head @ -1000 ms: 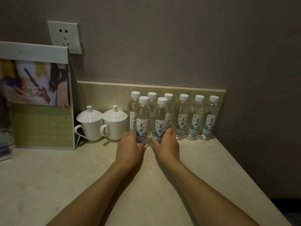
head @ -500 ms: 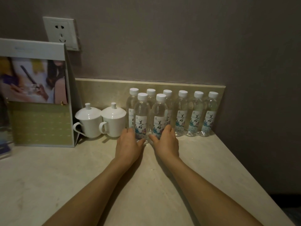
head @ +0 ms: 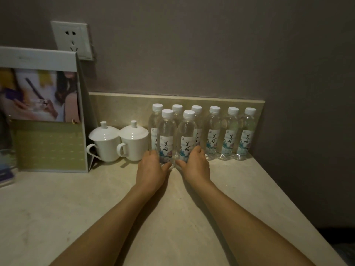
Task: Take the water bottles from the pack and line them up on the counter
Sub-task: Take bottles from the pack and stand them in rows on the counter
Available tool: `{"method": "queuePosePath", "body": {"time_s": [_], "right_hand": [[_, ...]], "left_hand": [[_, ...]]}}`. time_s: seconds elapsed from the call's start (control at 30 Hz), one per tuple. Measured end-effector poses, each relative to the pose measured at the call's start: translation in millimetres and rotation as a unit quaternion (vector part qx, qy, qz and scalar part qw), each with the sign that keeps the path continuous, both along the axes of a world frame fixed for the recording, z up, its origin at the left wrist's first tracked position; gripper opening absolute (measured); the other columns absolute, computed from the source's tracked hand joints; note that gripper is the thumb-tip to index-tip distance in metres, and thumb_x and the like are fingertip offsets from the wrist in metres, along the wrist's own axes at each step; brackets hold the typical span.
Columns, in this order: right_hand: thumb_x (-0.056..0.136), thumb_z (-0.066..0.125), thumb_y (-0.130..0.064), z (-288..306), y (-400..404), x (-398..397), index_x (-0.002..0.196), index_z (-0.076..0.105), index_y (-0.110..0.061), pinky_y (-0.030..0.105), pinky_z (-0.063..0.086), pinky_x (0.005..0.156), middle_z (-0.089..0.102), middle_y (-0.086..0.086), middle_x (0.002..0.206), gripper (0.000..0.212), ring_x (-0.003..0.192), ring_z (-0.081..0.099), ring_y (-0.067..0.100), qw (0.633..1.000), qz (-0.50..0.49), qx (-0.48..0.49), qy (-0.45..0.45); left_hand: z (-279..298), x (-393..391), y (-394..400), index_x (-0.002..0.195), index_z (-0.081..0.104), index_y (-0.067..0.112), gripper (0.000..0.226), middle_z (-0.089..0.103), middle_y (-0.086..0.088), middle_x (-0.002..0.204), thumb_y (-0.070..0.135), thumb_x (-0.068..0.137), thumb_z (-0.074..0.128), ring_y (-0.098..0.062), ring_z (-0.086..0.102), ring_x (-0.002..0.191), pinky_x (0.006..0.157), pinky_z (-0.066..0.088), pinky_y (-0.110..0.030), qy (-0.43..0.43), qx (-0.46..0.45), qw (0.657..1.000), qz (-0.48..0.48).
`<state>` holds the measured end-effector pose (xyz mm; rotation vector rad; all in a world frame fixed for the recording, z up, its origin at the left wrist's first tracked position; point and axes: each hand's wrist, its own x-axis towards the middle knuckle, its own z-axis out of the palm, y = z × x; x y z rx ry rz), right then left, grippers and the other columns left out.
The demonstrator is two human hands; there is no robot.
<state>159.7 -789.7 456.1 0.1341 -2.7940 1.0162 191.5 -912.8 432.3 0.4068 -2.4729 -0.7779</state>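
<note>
— So, which step is this?

— Lining up, I think. Six bottles stand in the back row (head: 212, 132) against the stone ledge (head: 123, 106). Two more stand in front, and each hand is on one. The left hand (head: 151, 167) curls around the base of the left bottle (head: 166, 136); the right hand (head: 196, 164) does the same with the right bottle (head: 186, 137). Both hands are half closed, thumbs in front. I see no pack.

— What is needed next?

— To my eye, a gentle push to make the two straight, or to find them a place in the row. They are thin clear plastic, full, with white ribbed caps and paper labels, so they are tall and can tip. The counter (head: 96, 208) is smooth pale stone; they will slide easily. The cups (head: 119, 143) with lids stand just beside, glossy porcelain, so careful on that side.
</note>
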Motion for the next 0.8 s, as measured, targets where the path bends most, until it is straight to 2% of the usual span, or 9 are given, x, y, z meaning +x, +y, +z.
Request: {"method": "queuePosePath", "body": {"time_s": [0.37,0.5,0.6,0.7,0.8], "right_hand": [[0.084,0.074,-0.036,5,4,9,0.141,0.031,-0.007,0.047,0.045,0.102,0.039,0.012,0.141,0.077,0.129,0.046,0.033,0.999,0.003,-0.029,-0.040],[0.087,0.071,-0.030,9,12,17,0.139,0.035,-0.008,0.047,0.045,0.104,0.040,0.011,0.140,0.066,0.127,0.048,0.033,0.999,-0.005,-0.040,-0.036],[0.090,0.068,-0.030,16,22,23,0.138,0.039,-0.011,0.041,0.044,0.099,0.043,0.008,0.141,0.059,0.125,0.049,0.028,0.998,-0.011,-0.057,-0.012],[0.091,0.065,-0.034,26,38,29,0.135,0.042,-0.014,0.042,0.044,0.097,0.047,0.007,0.139,0.054,0.124,0.049,0.027,0.997,-0.018,-0.071,0.007],[0.091,0.063,-0.033,33,59,37,0.136,0.043,-0.013,0.046,0.046,0.101,0.050,0.008,0.137,0.053,0.124,0.051,0.028,0.996,-0.015,-0.091,0.018]], "left_hand": [[11,7,3,0.123,0.060,0.013,0.046,0.058,-0.008,0.119,0.035,0.085,0.072,-0.023,0.059,0.106,0.090,0.050,-0.034,-0.020,0.011,1.000,-0.014],[18,13,6,0.125,0.062,0.013,0.055,0.066,-0.007,0.119,0.038,0.078,0.078,-0.024,0.064,0.106,0.083,0.054,-0.033,-0.024,0.034,0.999,-0.033],[18,19,16,0.124,0.063,0.015,0.051,0.069,-0.005,0.116,0.044,0.083,0.071,-0.024,0.065,0.104,0.081,0.056,-0.034,-0.033,0.035,0.998,-0.027],[22,25,32,0.100,0.070,0.010,0.043,0.071,-0.007,0.088,0.050,0.087,0.062,-0.025,0.066,0.082,0.067,0.051,-0.033,-0.047,0.043,0.998,-0.019],[32,33,54,0.070,0.068,0.009,0.043,0.066,-0.004,0.061,0.047,0.088,0.061,-0.022,0.065,0.062,0.064,0.055,-0.034,-0.037,0.085,0.994,-0.057]]}}
